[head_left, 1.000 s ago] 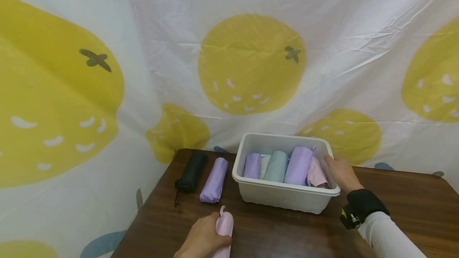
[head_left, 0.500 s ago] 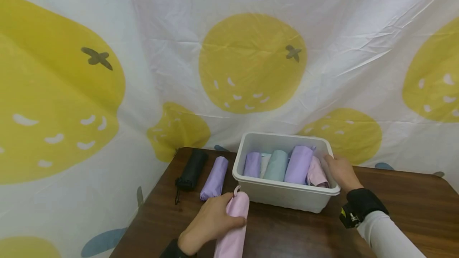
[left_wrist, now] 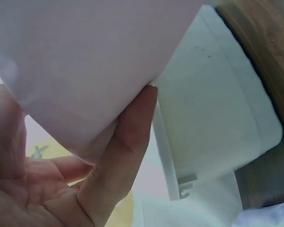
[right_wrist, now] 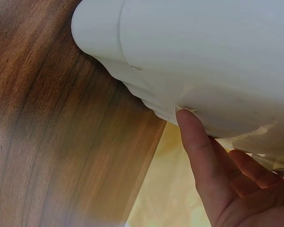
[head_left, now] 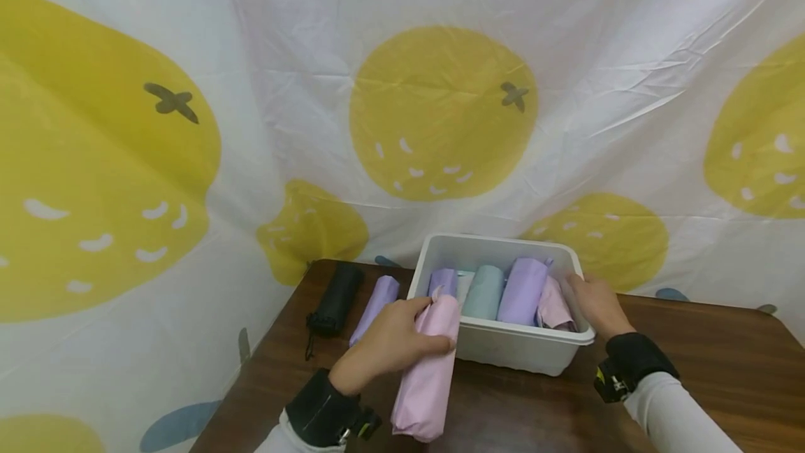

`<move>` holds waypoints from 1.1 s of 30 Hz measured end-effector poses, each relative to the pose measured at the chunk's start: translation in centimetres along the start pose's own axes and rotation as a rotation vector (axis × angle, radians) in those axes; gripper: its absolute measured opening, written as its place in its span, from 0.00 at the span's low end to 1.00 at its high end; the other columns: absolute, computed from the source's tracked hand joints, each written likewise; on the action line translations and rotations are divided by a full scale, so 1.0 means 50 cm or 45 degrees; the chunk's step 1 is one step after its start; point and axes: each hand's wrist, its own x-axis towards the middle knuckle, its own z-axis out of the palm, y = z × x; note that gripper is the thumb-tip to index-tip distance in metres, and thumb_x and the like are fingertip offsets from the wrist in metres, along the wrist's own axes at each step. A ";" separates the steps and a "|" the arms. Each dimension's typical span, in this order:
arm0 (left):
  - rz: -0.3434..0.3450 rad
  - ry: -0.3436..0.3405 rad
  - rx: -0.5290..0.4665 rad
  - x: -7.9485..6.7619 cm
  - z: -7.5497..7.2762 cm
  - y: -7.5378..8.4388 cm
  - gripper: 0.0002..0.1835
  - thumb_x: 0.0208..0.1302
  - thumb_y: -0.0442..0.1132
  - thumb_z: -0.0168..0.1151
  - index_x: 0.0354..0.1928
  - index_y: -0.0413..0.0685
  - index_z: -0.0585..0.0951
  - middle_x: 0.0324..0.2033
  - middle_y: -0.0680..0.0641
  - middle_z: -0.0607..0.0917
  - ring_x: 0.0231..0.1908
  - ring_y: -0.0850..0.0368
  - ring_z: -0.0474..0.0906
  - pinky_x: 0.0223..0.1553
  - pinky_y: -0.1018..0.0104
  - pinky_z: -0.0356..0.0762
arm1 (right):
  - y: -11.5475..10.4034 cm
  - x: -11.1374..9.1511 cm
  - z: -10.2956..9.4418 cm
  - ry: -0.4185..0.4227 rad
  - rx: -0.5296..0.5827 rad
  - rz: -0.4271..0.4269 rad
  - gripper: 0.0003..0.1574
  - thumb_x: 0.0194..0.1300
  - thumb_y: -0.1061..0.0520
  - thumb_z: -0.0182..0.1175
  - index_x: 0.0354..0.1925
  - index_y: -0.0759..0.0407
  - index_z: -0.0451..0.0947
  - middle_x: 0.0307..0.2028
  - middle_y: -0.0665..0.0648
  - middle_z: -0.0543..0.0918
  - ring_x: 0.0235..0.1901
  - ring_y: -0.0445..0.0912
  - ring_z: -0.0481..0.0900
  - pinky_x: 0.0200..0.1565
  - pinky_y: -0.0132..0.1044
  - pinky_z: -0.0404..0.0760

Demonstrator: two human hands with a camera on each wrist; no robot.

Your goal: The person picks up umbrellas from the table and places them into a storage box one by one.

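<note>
My left hand [head_left: 386, 341] grips a pink folded umbrella [head_left: 429, 379] near its looped end, thumb across the front. The umbrella is held tilted at the front left corner of a white plastic bin [head_left: 516, 348], hiding part of the rim. In the left wrist view its pink cover [left_wrist: 85, 61] fills the upper part, between thumb and fingers. My right hand [head_left: 597, 303] holds the bin's right rim; in the right wrist view its fingers [right_wrist: 196, 146] touch the outer wall. Inside the bin lie purple [head_left: 523, 292], blue-green [head_left: 484, 292] and pink [head_left: 555, 306] rolled bundles.
Left of the bin, a black drawstring pouch [head_left: 337, 299] and a purple folded umbrella [head_left: 380, 299] lie on the brown wooden table [head_left: 692, 369]. My left hand partly covers the purple one. A lemon-printed curtain [head_left: 302, 124] hangs behind the table.
My left hand has risen from the table's front, moving forward and right with the pink umbrella to the bin's front left corner. My right hand and the bin stay nearly still.
</note>
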 end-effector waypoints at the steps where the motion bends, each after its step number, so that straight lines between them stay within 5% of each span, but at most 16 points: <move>1: 0.007 0.009 -0.014 0.009 -0.001 -0.001 0.37 0.55 0.50 0.77 0.63 0.34 0.82 0.45 0.42 0.89 0.37 0.56 0.81 0.40 0.58 0.81 | 0.000 0.000 0.000 0.000 -0.003 0.004 0.45 0.85 0.41 0.31 0.71 0.81 0.62 0.71 0.84 0.64 0.68 0.75 0.67 0.67 0.66 0.67; 18: -0.024 0.124 -0.030 0.116 -0.030 0.016 0.30 0.59 0.51 0.75 0.57 0.38 0.83 0.45 0.41 0.87 0.41 0.49 0.81 0.40 0.57 0.82 | -0.014 -0.008 0.012 -0.011 -0.008 0.003 0.45 0.85 0.42 0.32 0.74 0.81 0.60 0.72 0.83 0.63 0.69 0.75 0.66 0.68 0.66 0.67; 25: -0.106 0.184 -0.119 0.146 -0.036 0.021 0.37 0.59 0.50 0.75 0.65 0.35 0.77 0.49 0.38 0.85 0.43 0.47 0.82 0.37 0.57 0.84 | -0.022 -0.008 0.010 -0.007 -0.012 -0.013 0.44 0.86 0.43 0.32 0.73 0.81 0.60 0.71 0.84 0.64 0.68 0.75 0.67 0.67 0.66 0.68; 33: -0.109 0.291 -0.093 0.200 -0.042 0.010 0.35 0.58 0.48 0.75 0.61 0.32 0.77 0.46 0.38 0.84 0.42 0.46 0.81 0.38 0.58 0.81 | -0.016 -0.008 0.012 0.001 -0.003 -0.018 0.43 0.86 0.44 0.33 0.71 0.82 0.62 0.70 0.84 0.66 0.67 0.74 0.69 0.66 0.66 0.69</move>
